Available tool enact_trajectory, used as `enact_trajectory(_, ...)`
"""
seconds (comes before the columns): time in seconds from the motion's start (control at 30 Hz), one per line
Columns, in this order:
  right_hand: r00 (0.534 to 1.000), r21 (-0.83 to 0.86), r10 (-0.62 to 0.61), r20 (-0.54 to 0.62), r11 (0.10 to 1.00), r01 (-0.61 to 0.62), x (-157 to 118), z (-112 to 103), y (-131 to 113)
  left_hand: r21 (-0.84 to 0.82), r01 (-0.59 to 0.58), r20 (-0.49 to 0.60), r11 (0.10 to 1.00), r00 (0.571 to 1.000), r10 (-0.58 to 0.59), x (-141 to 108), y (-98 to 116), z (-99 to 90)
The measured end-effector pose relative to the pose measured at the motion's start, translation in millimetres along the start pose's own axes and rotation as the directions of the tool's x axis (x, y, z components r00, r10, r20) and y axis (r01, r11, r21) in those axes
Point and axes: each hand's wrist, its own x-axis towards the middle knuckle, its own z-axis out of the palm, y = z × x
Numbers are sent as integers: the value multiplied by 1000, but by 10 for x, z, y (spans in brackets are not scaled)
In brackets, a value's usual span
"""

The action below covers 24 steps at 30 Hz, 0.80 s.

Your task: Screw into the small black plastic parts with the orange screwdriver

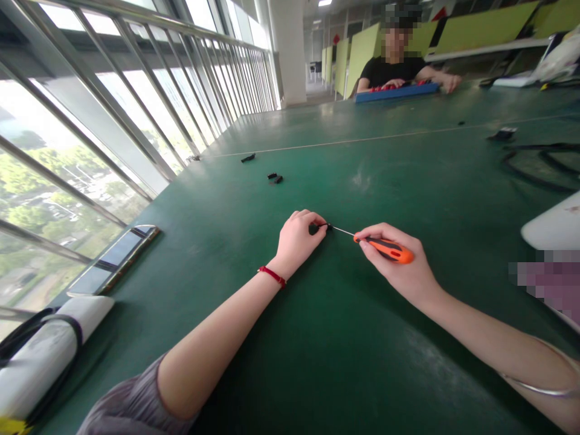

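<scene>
Grey sleeve, red bracelet [272, 276] (thin), silver bangle [539, 389]

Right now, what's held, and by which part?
Right hand: screwdriver, by its orange-and-black handle. Left hand: small black piece; its held part can't be told.

Orange-and-black screwdriver [390, 250] (thin shaft) meets small black part [329, 226]

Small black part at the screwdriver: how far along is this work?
Already done: the left hand grips the small black part. In hand: the right hand holds the orange screwdriver, its tip at that part. I see nothing finished; loose black pieces farther off may be left.
</scene>
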Motion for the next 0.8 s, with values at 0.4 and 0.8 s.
enact_trajectory(0.4,996,-7,-53,-71,999,53,-8,-11,-17,82,-26,-6,996,1000,26,-9,22,-4)
enact_trajectory(0.8,988,-37,-128,-89,991,125,-31,-15,-35,279,-135,17,951,991,136,-25,86,-2)
